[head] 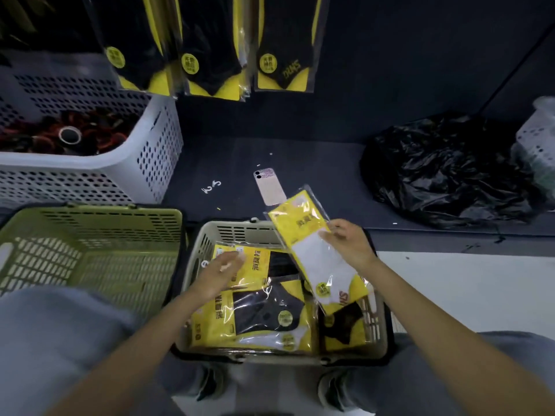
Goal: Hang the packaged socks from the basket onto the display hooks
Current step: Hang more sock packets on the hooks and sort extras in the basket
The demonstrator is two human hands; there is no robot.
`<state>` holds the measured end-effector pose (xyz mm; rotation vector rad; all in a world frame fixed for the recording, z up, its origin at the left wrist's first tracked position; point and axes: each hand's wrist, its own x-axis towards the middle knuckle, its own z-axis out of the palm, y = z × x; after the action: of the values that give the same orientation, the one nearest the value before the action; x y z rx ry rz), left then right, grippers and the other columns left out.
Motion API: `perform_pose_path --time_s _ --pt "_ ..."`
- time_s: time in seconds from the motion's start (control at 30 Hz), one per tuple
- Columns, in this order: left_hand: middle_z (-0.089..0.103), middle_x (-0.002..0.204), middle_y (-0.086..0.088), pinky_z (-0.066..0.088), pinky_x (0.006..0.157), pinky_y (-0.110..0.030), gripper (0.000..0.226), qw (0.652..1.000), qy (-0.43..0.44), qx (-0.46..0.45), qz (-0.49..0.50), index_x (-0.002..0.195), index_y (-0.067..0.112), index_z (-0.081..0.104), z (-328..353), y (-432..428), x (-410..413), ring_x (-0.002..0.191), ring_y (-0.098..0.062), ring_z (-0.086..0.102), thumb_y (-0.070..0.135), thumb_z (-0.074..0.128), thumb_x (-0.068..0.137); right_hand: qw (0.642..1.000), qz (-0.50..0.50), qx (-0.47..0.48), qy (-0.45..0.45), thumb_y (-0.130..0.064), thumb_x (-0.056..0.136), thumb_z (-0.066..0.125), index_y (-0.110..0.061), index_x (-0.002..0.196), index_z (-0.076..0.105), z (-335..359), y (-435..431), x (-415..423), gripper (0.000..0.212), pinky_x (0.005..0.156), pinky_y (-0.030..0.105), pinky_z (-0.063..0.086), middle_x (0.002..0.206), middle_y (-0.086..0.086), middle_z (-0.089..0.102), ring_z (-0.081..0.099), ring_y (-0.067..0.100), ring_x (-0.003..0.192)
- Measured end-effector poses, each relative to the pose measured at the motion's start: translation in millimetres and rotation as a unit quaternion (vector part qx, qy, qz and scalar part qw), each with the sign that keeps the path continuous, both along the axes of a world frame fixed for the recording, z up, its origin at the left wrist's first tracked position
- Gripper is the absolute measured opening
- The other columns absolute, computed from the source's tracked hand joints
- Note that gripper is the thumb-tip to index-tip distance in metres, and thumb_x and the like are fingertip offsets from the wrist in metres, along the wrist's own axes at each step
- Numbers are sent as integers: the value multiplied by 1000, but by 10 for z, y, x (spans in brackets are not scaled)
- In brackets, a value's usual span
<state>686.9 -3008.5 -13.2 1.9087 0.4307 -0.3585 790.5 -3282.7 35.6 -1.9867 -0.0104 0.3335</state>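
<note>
The beige basket (228, 230) sits just in front of the person's shoes, full of yellow sock packs (255, 313). The left hand (223, 267), blurred, lies over them with its fingers loosely straight. The right hand (350, 241) pinches a white-sock pack (312, 250) by its edge, tilted above the basket's far right corner; beyond it a phone (268, 187) lies on the dark ledge, and black-sock packs (210, 55) hang on the wall.

Dark shelf (315, 163) lay open between white crate (90, 175) far left and black bag (444, 172) far right, phone (268, 187) in the gap, hung packs (210, 55) crowded above.
</note>
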Motion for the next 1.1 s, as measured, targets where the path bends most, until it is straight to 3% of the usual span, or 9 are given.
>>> perform_pose_path --time_s 0.07,0.13,0.27,0.33,0.47,0.6,0.77,0.87,1.1 --pt "67 105 13 47 89 -31 30 992 -21 -74 101 100 34 66 122 135 -6 104 -11 59 54 50 87 991 127 14 35 -19 87 69 -20 94 63 78 250 -54 9 59 5 44 86 -11 66 62 -11 71" --pt "70 88 12 50 68 -17 23 980 -49 -110 161 93 28 68 190 212 -15 82 -4 65 46 54 88 968 246 -22 49 -17 88 67 -14 91 65 -26 518 -149 4 68 12 48 90 -1 68 63 1 79" --pt "64 104 4 50 68 -10 38 999 27 -22 -28 120 13 57 95 385 -219 94 -13 65 22 70 85 909 387 -152 20 -24 87 69 -20 87 60 -467 909 -409 9 80 27 40 91 -4 49 48 16 92" --pt "64 104 5 50 81 -19 41 992 73 24 -98 115 13 57 -47 423 -338 104 -17 63 19 76 79 902 394 -178 11 -29 82 74 -12 99 64 -616 977 -500 26 86 33 43 100 -3 45 46 16 95" --pt "56 93 4 44 76 -24 47 978 87 159 -105 104 15 54 -208 444 -350 92 -16 56 34 81 70 905 370 -207 36 -34 76 79 -19 95 46 -673 969 -559 41 62 29 37 80 -8 47 44 10 71" --pt "58 100 4 44 76 -20 54 989 49 87 -105 112 17 57 -271 388 -273 98 -14 57 34 83 68 901 374 -183 118 -31 81 75 -19 74 47 -575 836 -479 31 58 26 28 68 -4 38 37 10 62" --pt "56 101 5 44 82 -25 49 990 -121 -19 67 109 22 52 -182 236 -63 100 -15 53 8 81 71 945 278 -168 -25 -24 87 69 -10 84 61 -404 659 -194 17 73 30 36 81 -2 44 45 17 79" --pt "52 122 -6 46 95 -35 76 992 -69 -45 101 137 11 37 -230 207 -39 115 -20 50 9 79 74 950 254 -180 -21 -20 90 64 -3 85 58 -437 585 -47 19 84 33 39 96 9 49 48 23 93" --pt "49 137 -9 34 99 -20 78 999 -22 34 26 139 4 41 -391 103 -165 126 -18 45 28 79 75 941 233 -245 15 -36 91 60 -9 89 52 -684 501 -159 28 70 31 33 85 2 45 43 19 78"
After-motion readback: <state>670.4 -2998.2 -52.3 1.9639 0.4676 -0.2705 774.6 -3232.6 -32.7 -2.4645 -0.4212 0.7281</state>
